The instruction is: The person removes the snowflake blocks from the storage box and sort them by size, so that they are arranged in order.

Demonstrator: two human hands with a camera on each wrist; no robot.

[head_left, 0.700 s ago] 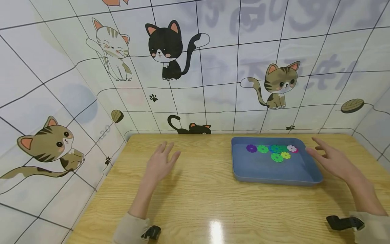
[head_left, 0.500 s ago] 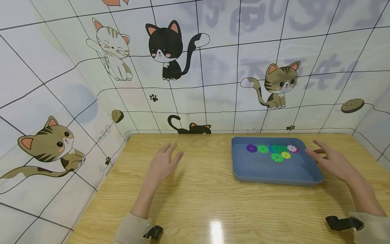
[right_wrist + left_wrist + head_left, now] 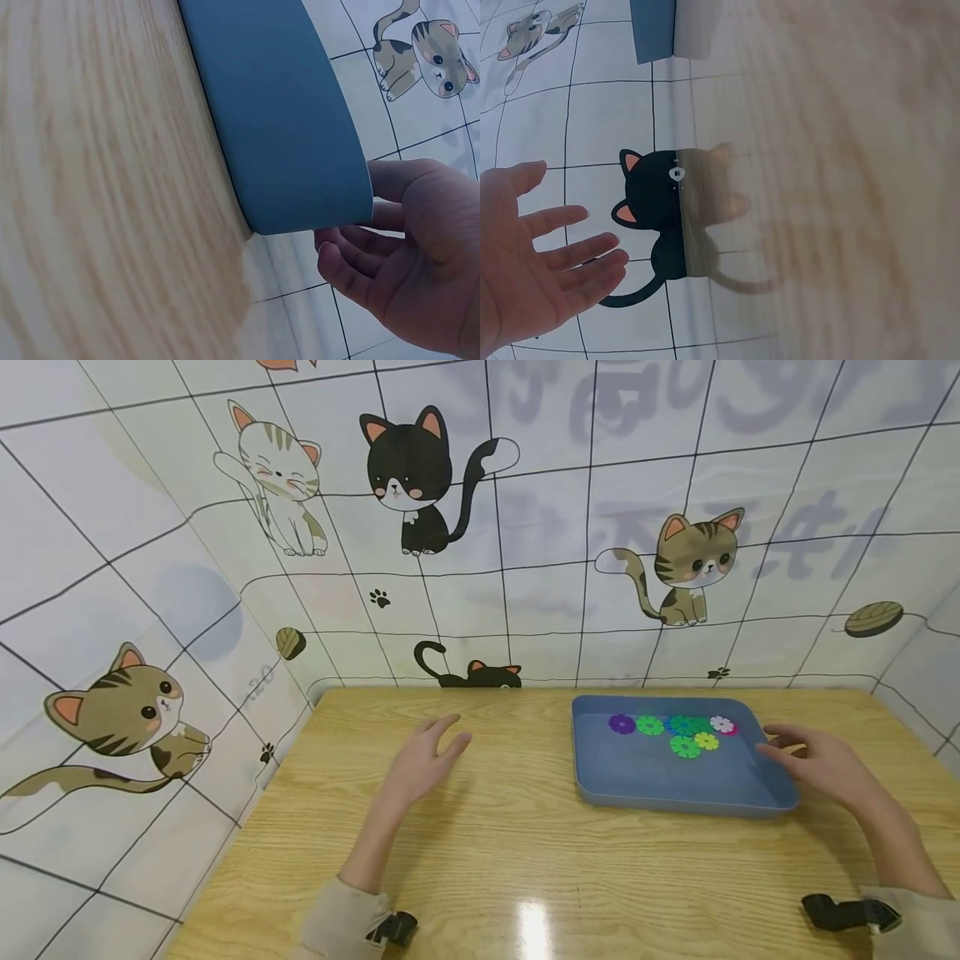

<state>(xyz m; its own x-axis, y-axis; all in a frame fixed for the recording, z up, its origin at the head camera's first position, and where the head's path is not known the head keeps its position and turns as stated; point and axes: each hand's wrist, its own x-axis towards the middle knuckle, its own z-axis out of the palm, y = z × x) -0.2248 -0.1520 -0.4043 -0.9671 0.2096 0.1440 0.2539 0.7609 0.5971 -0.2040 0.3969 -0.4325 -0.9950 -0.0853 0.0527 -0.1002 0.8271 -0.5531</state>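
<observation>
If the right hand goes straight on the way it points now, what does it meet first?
Probably the right rim of the blue tray: in the head view, the right hand slightly overlaps it. Whether it touches or would clear the rim is unclear.

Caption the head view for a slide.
Left hand above a wooden table, right hand at the right edge of a blue tray holding colourful notched discs.

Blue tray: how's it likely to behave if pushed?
The blue tray is probably rigid, judging by its straight standing walls. It seems unlikely to tip: wide, low and flat on the table. The thin discs inside look unfastened, so may slide.
</observation>
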